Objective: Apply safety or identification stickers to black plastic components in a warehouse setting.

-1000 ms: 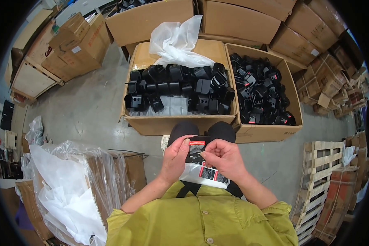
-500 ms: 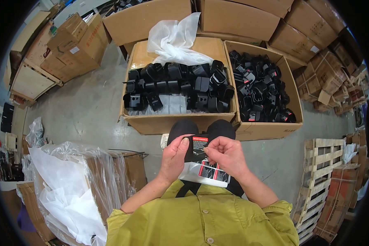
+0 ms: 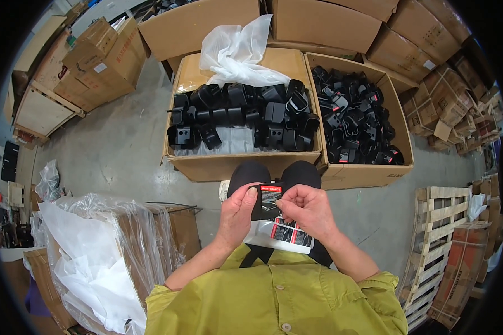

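Note:
Over my lap, my left hand (image 3: 238, 216) grips a black plastic part (image 3: 256, 210) by its left side, thumb on top. A black label with a red top strip (image 3: 271, 195) lies on the face of that part. Thumb and fingers of my right hand (image 3: 307, 209) are pinched together at the label's right edge; whether they hold the label or press it cannot be made out. Below the hands, a white sheet of red-and-black labels (image 3: 290, 233) rests on my lap. The underside of the part is hidden.
Ahead stands an open carton (image 3: 240, 163) of black plastic parts with white wrapping (image 3: 235, 56). Right of it, another carton (image 3: 369, 174) holds many jumbled, labelled black parts. A plastic-wrapped box (image 3: 145, 240) is at my left, a wooden pallet (image 3: 439, 245) at my right.

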A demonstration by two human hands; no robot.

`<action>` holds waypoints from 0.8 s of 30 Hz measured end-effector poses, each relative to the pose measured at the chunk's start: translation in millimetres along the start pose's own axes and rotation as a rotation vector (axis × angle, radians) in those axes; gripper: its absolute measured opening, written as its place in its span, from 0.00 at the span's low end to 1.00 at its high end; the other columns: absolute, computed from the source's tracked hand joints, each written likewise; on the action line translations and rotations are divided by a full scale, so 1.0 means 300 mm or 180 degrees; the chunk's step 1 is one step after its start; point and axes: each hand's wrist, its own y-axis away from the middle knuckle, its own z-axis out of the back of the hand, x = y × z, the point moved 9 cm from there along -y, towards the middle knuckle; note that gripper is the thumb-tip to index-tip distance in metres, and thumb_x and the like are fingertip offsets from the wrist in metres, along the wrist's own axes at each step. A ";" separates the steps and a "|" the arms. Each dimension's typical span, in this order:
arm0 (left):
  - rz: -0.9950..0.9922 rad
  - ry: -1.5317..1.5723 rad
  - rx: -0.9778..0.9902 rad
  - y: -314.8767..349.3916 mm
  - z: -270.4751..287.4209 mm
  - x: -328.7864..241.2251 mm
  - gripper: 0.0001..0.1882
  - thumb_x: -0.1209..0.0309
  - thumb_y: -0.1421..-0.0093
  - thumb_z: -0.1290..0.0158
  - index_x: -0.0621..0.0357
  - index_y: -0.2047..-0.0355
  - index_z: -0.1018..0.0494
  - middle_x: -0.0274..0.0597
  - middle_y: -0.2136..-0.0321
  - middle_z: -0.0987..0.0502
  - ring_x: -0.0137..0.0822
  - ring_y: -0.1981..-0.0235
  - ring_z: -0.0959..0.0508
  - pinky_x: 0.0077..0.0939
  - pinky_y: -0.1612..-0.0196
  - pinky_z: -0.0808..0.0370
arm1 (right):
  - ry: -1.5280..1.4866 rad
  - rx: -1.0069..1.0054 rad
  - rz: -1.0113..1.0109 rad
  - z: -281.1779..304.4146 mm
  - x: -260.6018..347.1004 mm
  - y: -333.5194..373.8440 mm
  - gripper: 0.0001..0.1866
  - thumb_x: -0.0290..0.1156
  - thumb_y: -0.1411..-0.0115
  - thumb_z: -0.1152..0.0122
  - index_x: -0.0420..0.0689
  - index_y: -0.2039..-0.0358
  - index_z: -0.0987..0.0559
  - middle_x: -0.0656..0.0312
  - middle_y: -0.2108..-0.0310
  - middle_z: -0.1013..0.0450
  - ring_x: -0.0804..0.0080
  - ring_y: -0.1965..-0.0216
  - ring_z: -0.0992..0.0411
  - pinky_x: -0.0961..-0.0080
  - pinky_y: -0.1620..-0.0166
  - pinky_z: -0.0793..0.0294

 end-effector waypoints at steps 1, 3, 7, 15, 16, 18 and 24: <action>0.0002 0.0000 0.0000 0.001 0.001 0.002 0.16 0.64 0.39 0.62 0.65 0.62 0.32 0.35 0.71 0.27 0.21 0.69 0.31 0.15 0.62 0.34 | 0.0005 0.0001 0.0015 -0.001 0.001 0.000 0.05 0.24 0.50 0.43 0.38 0.78 0.28 0.67 0.84 0.31 0.88 0.84 0.34 0.91 0.80 0.33; -0.0010 -0.0024 -0.0003 0.002 0.003 0.003 0.16 0.64 0.39 0.62 0.65 0.62 0.32 0.35 0.71 0.27 0.22 0.69 0.31 0.15 0.62 0.34 | 0.0009 0.0002 0.0029 -0.002 0.003 0.000 0.05 0.24 0.50 0.43 0.38 0.78 0.28 0.67 0.84 0.31 0.88 0.84 0.34 0.92 0.80 0.33; 0.0035 -0.0047 -0.0023 0.006 0.005 0.004 0.16 0.65 0.39 0.62 0.65 0.62 0.32 0.35 0.71 0.27 0.22 0.69 0.31 0.15 0.63 0.34 | 0.0053 -0.0008 -0.0004 -0.003 0.002 0.000 0.05 0.24 0.50 0.43 0.38 0.78 0.28 0.68 0.85 0.31 0.88 0.84 0.34 0.92 0.80 0.33; -0.0252 -0.0609 -0.0130 0.025 0.005 -0.057 0.15 0.65 0.40 0.61 0.64 0.61 0.31 0.38 0.72 0.26 0.23 0.69 0.30 0.16 0.64 0.33 | 0.0034 -0.0104 0.0051 -0.001 -0.009 0.000 0.05 0.24 0.50 0.43 0.38 0.79 0.29 0.68 0.86 0.32 0.89 0.85 0.36 0.92 0.82 0.37; -0.0252 -0.0610 -0.0127 0.028 0.003 -0.058 0.15 0.65 0.40 0.61 0.64 0.61 0.31 0.38 0.72 0.26 0.23 0.69 0.30 0.16 0.64 0.33 | 0.0084 -0.0129 0.0065 0.000 -0.007 0.000 0.05 0.24 0.50 0.43 0.38 0.80 0.29 0.69 0.86 0.33 0.89 0.85 0.36 0.92 0.82 0.38; -0.0348 -0.0690 -0.0215 0.036 0.006 -0.068 0.15 0.66 0.40 0.60 0.63 0.61 0.31 0.37 0.73 0.26 0.22 0.71 0.31 0.15 0.65 0.33 | 0.0131 -0.0157 0.0078 -0.002 -0.004 0.000 0.06 0.24 0.50 0.43 0.38 0.80 0.29 0.69 0.86 0.33 0.89 0.85 0.37 0.92 0.83 0.38; -0.0516 -0.0720 -0.0360 0.044 -0.009 -0.090 0.14 0.67 0.40 0.59 0.63 0.61 0.31 0.35 0.75 0.28 0.20 0.73 0.34 0.12 0.68 0.35 | 0.0613 -0.0377 0.0303 0.023 0.017 -0.008 0.10 0.28 0.52 0.40 0.38 0.83 0.29 0.67 0.89 0.33 0.85 0.87 0.36 0.87 0.82 0.36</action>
